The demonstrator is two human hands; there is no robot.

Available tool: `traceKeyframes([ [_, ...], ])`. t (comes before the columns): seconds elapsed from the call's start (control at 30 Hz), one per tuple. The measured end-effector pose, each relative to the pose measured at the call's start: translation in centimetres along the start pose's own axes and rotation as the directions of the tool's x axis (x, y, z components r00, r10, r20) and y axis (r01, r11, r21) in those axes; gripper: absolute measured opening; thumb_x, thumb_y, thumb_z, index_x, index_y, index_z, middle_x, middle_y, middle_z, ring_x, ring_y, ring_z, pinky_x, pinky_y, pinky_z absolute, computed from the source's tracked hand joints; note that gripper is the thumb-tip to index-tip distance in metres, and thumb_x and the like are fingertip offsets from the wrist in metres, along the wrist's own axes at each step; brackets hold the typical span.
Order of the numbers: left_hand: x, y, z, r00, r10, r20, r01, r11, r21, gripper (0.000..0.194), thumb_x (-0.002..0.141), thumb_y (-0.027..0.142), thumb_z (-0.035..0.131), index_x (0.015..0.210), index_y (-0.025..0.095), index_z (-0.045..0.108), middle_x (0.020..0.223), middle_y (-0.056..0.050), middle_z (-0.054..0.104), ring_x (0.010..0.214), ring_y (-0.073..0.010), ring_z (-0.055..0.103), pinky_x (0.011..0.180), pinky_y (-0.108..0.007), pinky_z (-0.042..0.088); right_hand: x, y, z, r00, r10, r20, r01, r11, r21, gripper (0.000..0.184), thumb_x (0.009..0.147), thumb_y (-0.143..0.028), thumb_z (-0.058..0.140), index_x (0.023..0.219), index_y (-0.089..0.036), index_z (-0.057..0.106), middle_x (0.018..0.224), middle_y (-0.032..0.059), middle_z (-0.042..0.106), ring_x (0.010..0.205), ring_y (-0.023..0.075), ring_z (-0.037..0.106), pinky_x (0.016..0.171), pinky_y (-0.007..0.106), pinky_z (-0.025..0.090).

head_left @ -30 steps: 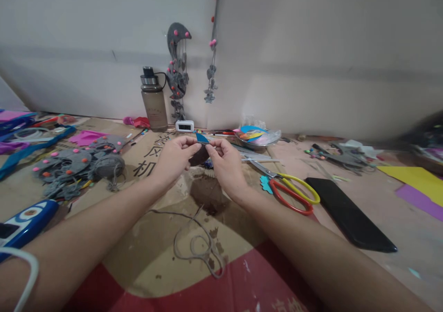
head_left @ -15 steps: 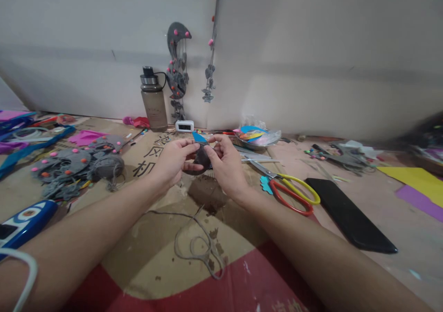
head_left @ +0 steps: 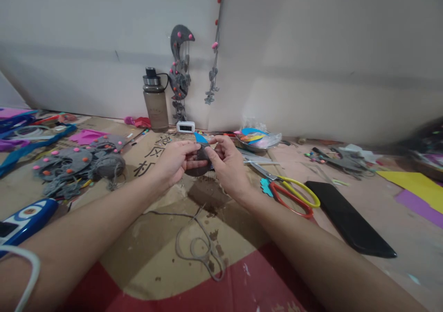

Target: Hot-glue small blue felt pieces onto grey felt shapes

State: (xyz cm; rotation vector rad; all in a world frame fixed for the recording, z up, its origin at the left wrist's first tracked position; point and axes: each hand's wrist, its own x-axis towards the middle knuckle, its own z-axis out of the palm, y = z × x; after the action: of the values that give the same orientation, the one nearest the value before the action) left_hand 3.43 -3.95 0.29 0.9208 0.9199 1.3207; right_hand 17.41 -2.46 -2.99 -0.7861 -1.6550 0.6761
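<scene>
Both hands hold one dark grey felt-like piece [head_left: 198, 170] over the cardboard, with a pointed blue piece [head_left: 200, 138] showing at its top. My left hand [head_left: 178, 162] grips its left side, fingers bent against it. Closed on the right edge is my right hand [head_left: 226, 164], thumb in front and fingertips behind. Whether the blue piece is joined to the grey one I cannot tell. Below the hands, a loose grey cord [head_left: 199, 256] lies in loops. To the right of my right hand are scissors [head_left: 294, 189] with one red and one yellow handle.
A bottle [head_left: 155, 106] and small white digital display [head_left: 186, 127] stand by the wall. Grey decorations [head_left: 178, 81] hang there. Grey felt and yarn [head_left: 76, 162] lie left, beside a blue device [head_left: 29, 222]. A black slab [head_left: 349, 217] and a bowl [head_left: 273, 143] are on the right.
The grey piece has turned slightly, showing more of its dark face between the hands. Both hands keep their grip in nearly the same place. The whole view has shifted slightly.
</scene>
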Motion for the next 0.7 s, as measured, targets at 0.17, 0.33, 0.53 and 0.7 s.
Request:
traceKeyframes([
  [0.17,0.04,-0.01,0.03,1.0,-0.024,-0.007,0.023,0.999,-0.048,0.008,0.075,0.006,0.058,0.071,0.008,0.065,0.07,-0.006,0.065,0.055,-0.0086,0.058,0.055,-0.024,0.058,-0.01,-0.15,-0.04,1.0,-0.002,-0.004,0.002,1.0,-0.011,0.013,0.085,-0.028,0.053,0.097,-0.023,0.052,0.061,-0.0068,0.036,0.055,0.0096,0.035,0.056,0.024,0.029],
  [0.33,-0.07,-0.01,0.18,0.999,-0.036,-0.012,0.035,0.998,-0.052,0.009,0.075,0.006,0.058,0.071,0.008,0.066,0.069,-0.006,0.065,0.056,-0.0091,0.059,0.054,-0.023,0.058,-0.01,-0.38,-0.07,1.0,-0.01,0.0,0.01,1.0,-0.008,0.011,0.085,-0.027,0.053,0.096,-0.023,0.051,0.062,-0.0066,0.038,0.056,0.0095,0.036,0.056,0.024,0.031],
  [0.53,-0.17,-0.16,0.22,0.999,-0.049,-0.005,0.049,0.997,-0.056,0.008,0.074,0.006,0.06,0.071,0.008,0.067,0.069,-0.005,0.064,0.057,-0.0093,0.059,0.054,-0.024,0.059,-0.1,-0.5,-0.02,1.0,-0.014,0.01,0.013,1.0,0.023,0.009,0.085,-0.027,0.052,0.092,-0.023,0.048,0.071,-0.0044,0.048,0.06,0.0096,0.043,0.058,0.024,0.035],
  [0.7,-0.18,-0.06,0.16,0.998,-0.057,0.002,0.057,0.998,-0.04,0.008,0.074,0.008,0.06,0.073,0.008,0.068,0.07,-0.005,0.065,0.057,-0.0091,0.06,0.055,-0.023,0.058,-0.14,-0.38,0.06,1.0,-0.025,0.004,0.025,0.999,0.028,0.009,0.086,-0.028,0.05,0.091,-0.022,0.045,0.071,-0.0042,0.047,0.062,0.0099,0.044,0.06,0.024,0.036],
])
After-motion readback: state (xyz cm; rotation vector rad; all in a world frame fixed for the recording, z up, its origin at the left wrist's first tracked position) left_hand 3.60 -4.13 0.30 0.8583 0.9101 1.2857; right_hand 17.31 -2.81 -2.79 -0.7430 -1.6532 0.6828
